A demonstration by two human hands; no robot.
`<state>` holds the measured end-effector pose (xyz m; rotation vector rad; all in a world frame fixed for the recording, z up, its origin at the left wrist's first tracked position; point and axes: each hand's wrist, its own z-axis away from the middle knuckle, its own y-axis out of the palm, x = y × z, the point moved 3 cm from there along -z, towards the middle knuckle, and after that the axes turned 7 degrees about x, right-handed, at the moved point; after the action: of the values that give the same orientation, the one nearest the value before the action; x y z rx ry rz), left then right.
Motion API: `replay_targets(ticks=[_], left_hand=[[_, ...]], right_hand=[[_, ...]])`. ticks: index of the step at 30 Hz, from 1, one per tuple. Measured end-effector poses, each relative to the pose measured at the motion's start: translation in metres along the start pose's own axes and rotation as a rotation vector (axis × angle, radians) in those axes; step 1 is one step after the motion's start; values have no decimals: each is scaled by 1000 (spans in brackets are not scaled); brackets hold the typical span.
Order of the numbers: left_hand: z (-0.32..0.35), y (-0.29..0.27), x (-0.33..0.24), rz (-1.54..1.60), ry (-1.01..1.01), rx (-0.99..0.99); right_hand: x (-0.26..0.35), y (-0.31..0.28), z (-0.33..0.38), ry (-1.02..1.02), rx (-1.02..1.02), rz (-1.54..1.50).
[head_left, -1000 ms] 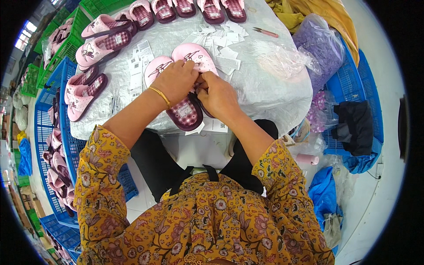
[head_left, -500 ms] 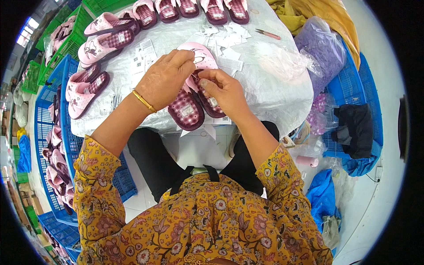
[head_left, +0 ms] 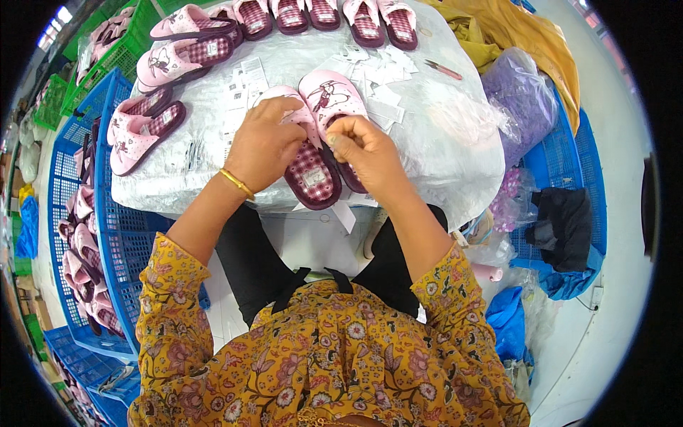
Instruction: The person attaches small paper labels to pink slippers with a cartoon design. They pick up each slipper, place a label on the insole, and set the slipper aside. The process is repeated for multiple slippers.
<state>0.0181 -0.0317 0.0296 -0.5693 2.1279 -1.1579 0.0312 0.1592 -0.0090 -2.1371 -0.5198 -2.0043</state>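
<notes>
At the near edge of the table [head_left: 437, 171], the left hand [head_left: 263, 146] bends its fingers over the pink top of the left slipper [head_left: 313, 174]. I cannot tell how tightly it grips. The right hand [head_left: 366, 153] has its thumb and finger pressed together at the opening of the right slipper [head_left: 331, 96] (what is between the tips is too small to see).

The two slippers lie side by side, heels toward the person. Their tops are pale pink, and a dark line drawing shows on the right one. Inside, they have dark red and pink checks, and a small pale label sits near the left one's heel. The edges are deep red.

Past the hands, white paper tags [head_left: 384, 75] lie in a loose heap, with red snips [head_left: 443, 69] to the right of them. More slippers [head_left: 292, 16] like these stand along the far edge and down the left side.

On the left, a big blue basket [head_left: 117, 228] holds a pile of pink slippers [head_left: 85, 263]. Behind it, a green basket [head_left: 131, 60] has pink slippers too. On the right, dark cloth [head_left: 565, 228] lies on another blue basket [head_left: 562, 153], and a clear bag [head_left: 523, 99] of purple stuff is beside the table.
</notes>
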Motion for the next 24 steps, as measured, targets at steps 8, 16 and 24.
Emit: replay_targets(ticks=[8, 16, 24], left_hand=[[4, 32, 26, 11, -100, 86], [6, 35, 34, 83, -139, 115], [5, 34, 34, 85, -140, 112]], right_hand=[[-17, 22, -4, 19, -181, 587], [-15, 32, -8, -35, -237, 826], [-12, 33, -7, 54, -218, 764]])
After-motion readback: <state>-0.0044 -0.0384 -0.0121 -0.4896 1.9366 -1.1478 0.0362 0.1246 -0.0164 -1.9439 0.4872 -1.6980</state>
